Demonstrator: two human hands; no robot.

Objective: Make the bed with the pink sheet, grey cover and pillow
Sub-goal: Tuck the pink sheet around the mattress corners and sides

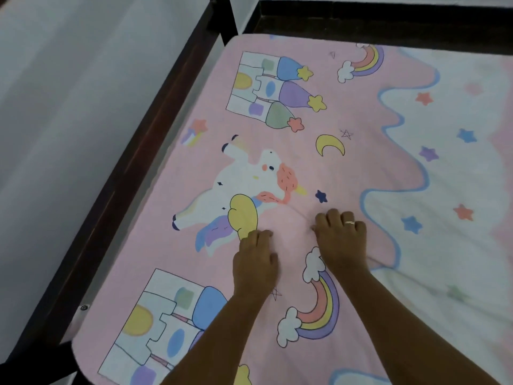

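Observation:
The pink sheet (313, 173) with unicorn, castle and rainbow prints covers the mattress and turns white toward the right. My left hand (255, 259) lies palm down on it beside the unicorn's yellow tail, fingers bent at the tips against the cloth. My right hand (342, 240), with a ring on one finger, presses flat on the sheet just to the right, and a thin crease runs out from its fingers. Neither hand holds anything. No grey cover or pillow is in view.
A dark wooden bed frame (133, 173) runs along the mattress's left side and across the far end (388, 20). A pale floor (69, 107) lies to the left of the frame. A metal bolt (83, 307) shows on the rail at lower left.

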